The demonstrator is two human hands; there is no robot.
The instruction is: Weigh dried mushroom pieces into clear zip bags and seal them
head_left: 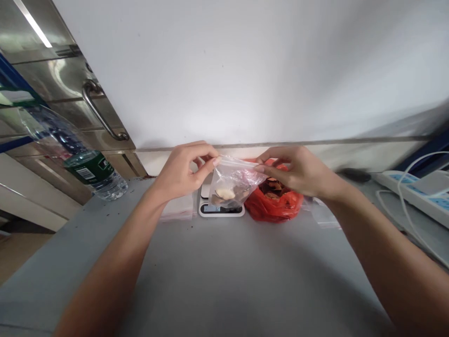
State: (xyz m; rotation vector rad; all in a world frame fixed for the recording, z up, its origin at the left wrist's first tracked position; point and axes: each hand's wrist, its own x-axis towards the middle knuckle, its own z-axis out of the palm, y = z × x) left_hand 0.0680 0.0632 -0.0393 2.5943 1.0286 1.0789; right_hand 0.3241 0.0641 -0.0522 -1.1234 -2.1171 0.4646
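Note:
A clear zip-lock bag hangs between my two hands, with pale and brown dried pieces at its bottom. My left hand pinches the left end of its zip strip between thumb and fingers. The right end of the strip is gripped by my right hand. Just behind and below the bag sits a white kitchen scale, partly hidden by it; the display's digits are too small to read. To the right of the scale stands a red plastic bag, its mouth open on brown dried pieces.
Flat clear bags lie left of the scale, and another clear bag lies beneath my right forearm. A plastic bottle stands at the table's left edge. At right are a power strip and white cables. A white wall rises behind.

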